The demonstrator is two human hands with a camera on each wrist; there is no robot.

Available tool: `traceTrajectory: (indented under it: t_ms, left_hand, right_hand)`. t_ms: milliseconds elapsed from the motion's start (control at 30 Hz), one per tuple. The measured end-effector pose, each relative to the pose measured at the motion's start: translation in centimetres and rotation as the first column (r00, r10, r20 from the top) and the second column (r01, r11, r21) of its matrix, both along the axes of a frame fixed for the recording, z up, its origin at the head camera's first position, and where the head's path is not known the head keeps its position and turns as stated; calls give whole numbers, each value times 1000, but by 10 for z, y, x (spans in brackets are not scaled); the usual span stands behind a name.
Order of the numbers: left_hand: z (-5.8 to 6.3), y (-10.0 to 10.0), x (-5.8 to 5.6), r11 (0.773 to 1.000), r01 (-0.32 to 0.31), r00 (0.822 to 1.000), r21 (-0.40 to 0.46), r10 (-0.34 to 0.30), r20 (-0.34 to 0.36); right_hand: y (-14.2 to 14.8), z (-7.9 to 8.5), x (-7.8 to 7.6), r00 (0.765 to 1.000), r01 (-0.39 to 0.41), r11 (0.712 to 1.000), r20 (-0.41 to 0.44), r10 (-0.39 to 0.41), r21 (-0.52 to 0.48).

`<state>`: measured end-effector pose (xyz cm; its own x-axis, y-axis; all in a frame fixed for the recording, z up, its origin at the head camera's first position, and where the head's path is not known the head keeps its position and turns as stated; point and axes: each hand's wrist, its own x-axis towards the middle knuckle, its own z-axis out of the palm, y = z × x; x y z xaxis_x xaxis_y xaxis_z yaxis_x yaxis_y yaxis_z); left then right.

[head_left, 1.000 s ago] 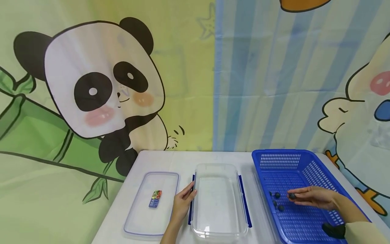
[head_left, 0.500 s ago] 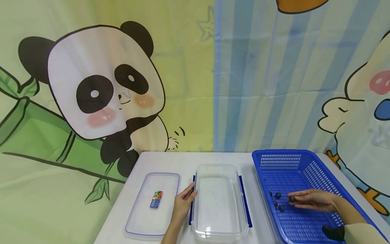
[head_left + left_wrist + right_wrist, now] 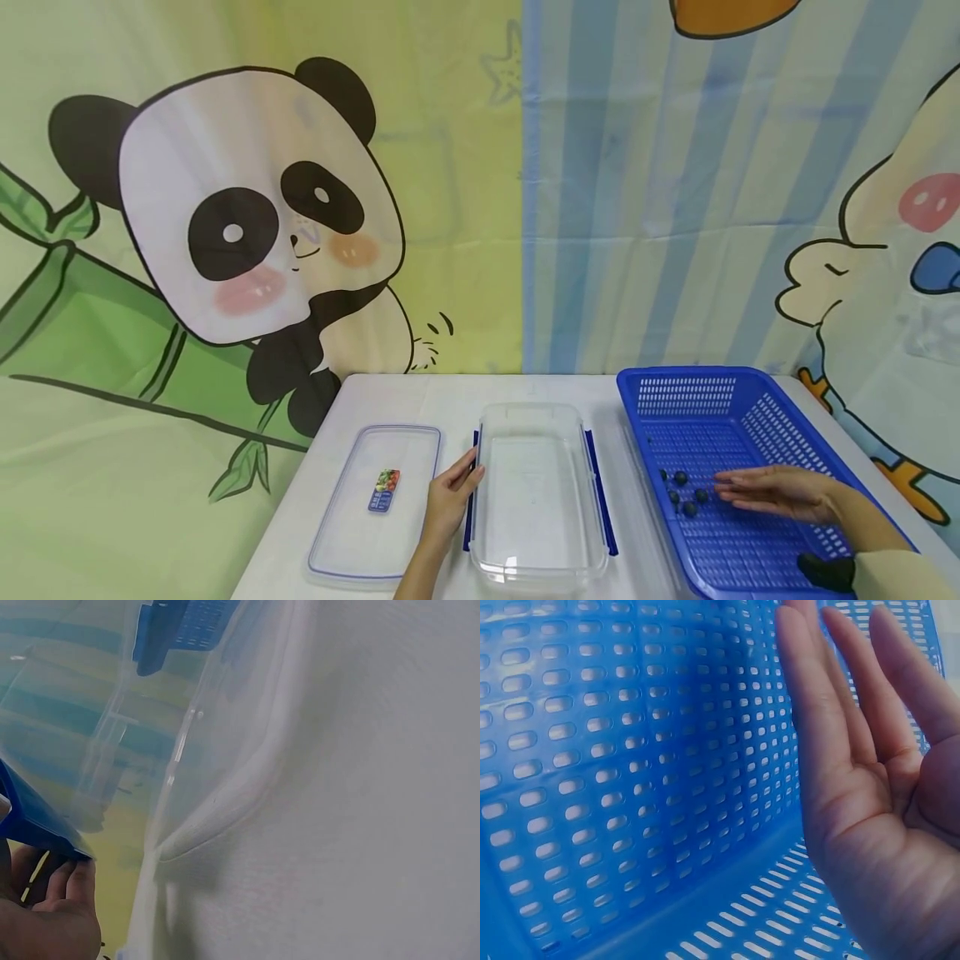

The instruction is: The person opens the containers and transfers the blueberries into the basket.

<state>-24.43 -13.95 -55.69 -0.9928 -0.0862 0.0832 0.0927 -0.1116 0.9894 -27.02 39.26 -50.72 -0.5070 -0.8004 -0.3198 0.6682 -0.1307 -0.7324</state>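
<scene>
In the head view my left hand [image 3: 450, 502] grips the left side of a clear plastic food container [image 3: 538, 492]. Its fingers curl round the blue side latch [image 3: 45, 825] in the left wrist view. The right hand [image 3: 780, 492] hovers inside a blue plastic basket [image 3: 738, 554], fingers straight and slightly apart, nothing between them. Just left of its fingertips lies a small dark round berry, like a blueberry [image 3: 701, 495]. Several similar berries [image 3: 689, 508] sit close by on the basket floor. The right wrist view shows the open right palm [image 3: 870, 825] beside the perforated basket wall.
A clear lid [image 3: 352, 533] with a blue rim and a fruit label [image 3: 385, 490] lies left of the container on the white table [image 3: 450, 400]. Blue latches flank the container. A printed curtain [image 3: 600, 208] hangs behind the table.
My right hand has let go of the dark berry, which now lies on the basket floor among the others. The hand has drawn slightly right; the left hand keeps its grip.
</scene>
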Motion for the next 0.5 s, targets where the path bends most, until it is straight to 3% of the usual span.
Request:
traceTrajectory:
  t_ms: [200,300,367,433,500]
  left_hand:
    - [-2,0,-2,1000,-8,1000,-27,8,-10]
    - [0,0,-1,999,-34,999,-1,34,-31]
    - [1,-1,-1,997,-71,993,33,74,-89]
    - [6,-2,0,988,-132,975,82,145,-171]
    - [14,-6,1,971,-213,941,105,232,-245]
  right_hand:
    - [-5,5,-3,999,2,1000,-49,-2,-15]
    - [-14,17,-3,993,45,999,-113,-44,3]
    - [-21,29,-3,981,93,996,-176,-88,18]
    - [-28,44,-2,962,155,987,-235,-140,48]
    - [-38,59,-1,924,268,958,-307,-226,101]
